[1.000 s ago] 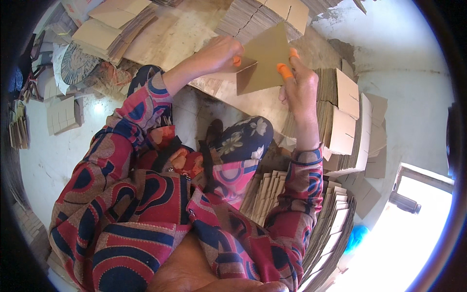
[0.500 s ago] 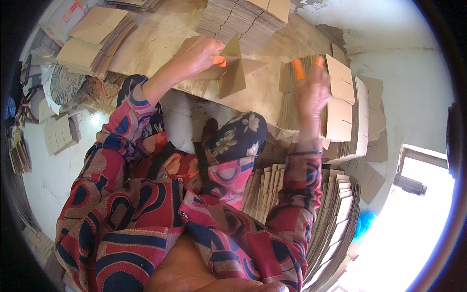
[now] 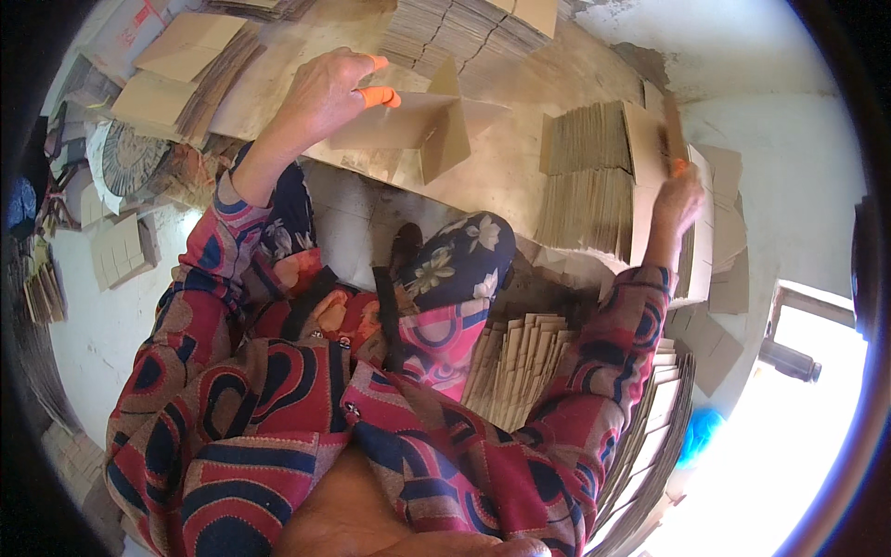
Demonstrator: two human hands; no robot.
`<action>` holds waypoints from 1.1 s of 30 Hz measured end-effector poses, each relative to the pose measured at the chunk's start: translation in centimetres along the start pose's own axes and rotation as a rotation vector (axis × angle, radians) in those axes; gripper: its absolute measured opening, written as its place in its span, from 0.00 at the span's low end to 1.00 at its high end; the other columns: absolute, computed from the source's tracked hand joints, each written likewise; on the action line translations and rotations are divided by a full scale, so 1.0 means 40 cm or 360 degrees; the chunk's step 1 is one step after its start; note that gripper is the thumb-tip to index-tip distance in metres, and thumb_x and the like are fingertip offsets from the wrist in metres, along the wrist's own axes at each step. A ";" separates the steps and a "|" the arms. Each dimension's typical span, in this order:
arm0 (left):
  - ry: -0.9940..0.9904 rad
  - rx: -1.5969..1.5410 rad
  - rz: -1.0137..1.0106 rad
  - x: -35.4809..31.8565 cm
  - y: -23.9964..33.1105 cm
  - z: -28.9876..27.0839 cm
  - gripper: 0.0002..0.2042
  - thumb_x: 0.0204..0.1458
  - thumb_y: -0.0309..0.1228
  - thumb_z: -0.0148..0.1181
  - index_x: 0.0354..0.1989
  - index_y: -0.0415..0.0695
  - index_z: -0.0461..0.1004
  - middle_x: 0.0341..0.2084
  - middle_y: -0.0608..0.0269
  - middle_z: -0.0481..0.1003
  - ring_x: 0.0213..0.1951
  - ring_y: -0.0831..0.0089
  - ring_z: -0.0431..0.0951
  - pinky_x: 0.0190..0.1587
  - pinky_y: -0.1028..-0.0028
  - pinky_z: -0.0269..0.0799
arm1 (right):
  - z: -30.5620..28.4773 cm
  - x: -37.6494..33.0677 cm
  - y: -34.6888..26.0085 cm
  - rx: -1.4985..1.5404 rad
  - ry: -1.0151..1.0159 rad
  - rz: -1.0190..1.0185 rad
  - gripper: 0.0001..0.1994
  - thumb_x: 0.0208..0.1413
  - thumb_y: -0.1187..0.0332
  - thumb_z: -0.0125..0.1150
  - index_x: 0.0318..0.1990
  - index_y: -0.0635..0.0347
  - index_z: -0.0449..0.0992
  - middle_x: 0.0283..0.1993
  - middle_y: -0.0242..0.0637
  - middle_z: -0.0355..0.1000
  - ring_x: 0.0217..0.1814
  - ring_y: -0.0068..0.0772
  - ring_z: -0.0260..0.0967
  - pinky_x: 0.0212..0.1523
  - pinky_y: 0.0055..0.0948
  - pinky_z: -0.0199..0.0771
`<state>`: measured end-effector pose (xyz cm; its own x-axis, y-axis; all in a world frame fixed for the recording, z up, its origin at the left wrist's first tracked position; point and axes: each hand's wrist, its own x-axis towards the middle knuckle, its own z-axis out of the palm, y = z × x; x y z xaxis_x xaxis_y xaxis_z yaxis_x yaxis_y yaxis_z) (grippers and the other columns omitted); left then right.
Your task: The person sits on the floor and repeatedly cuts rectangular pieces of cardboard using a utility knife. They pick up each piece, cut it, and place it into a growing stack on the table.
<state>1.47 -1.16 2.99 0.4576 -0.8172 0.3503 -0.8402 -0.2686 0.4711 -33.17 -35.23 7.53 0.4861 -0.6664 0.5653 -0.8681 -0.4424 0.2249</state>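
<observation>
On the wooden table, two slotted cardboard pieces stand crossed as a cardboard divider (image 3: pixel 444 135). My left hand (image 3: pixel 320 97) is just beside its left panel, with orange covers on thumb and forefinger. Those two fingers are apart and grip nothing. Far to the right, my right hand (image 3: pixel 680 200) is closed on a narrow cardboard piece (image 3: pixel 674 130), seen nearly edge-on and a little blurred. That hand is over the right side of a stack of upright cardboard pieces (image 3: pixel 587 172); an orange cover shows on one finger.
A tall cardboard stack (image 3: pixel 455 37) stands at the table's (image 3: pixel 306 60) back. More cardboard sheets (image 3: pixel 176 79) lie at the far left. Below the right side of the table are rows of cardboard pieces (image 3: pixel 520 367). A bright opening (image 3: pixel 789 446) is at the lower right.
My left hand has let go of the crossed cardboard and moved slightly left, its fingers parting. My right hand has moved right from above the stack and now holds a cardboard piece.
</observation>
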 end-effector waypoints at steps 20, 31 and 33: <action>-0.0175 -0.0102 0.0134 -0.045 -0.050 0.034 0.06 0.47 0.31 0.59 0.27 0.42 0.78 0.22 0.52 0.76 0.30 0.54 0.76 0.32 0.61 0.69 | -0.448 -0.054 -0.456 0.2230 -0.0398 0.0107 0.15 0.59 0.81 0.54 0.54 0.69 0.72 0.37 0.38 0.76 0.17 0.15 0.65 0.15 0.14 0.62; -0.0099 -0.0074 0.0119 -0.040 -0.066 0.044 0.04 0.45 0.26 0.58 0.25 0.40 0.78 0.20 0.50 0.74 0.28 0.51 0.76 0.30 0.60 0.70 | -0.447 -0.051 -0.501 0.2069 -0.0501 0.0013 0.16 0.59 0.80 0.54 0.56 0.67 0.72 0.36 0.38 0.77 0.15 0.14 0.63 0.14 0.16 0.62; -0.0022 -0.0078 0.0167 -0.040 -0.064 0.047 0.03 0.44 0.25 0.58 0.25 0.40 0.77 0.19 0.49 0.74 0.27 0.51 0.76 0.30 0.60 0.70 | -0.447 -0.050 -0.503 0.2088 -0.0534 0.0058 0.16 0.60 0.80 0.53 0.56 0.67 0.72 0.36 0.39 0.77 0.15 0.15 0.63 0.14 0.16 0.62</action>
<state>2.33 -0.14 -0.31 0.3638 -0.8464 0.3889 -0.8678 -0.1563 0.4717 -18.48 -14.29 16.05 0.6293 -0.7198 0.2929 -0.2382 -0.5374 -0.8090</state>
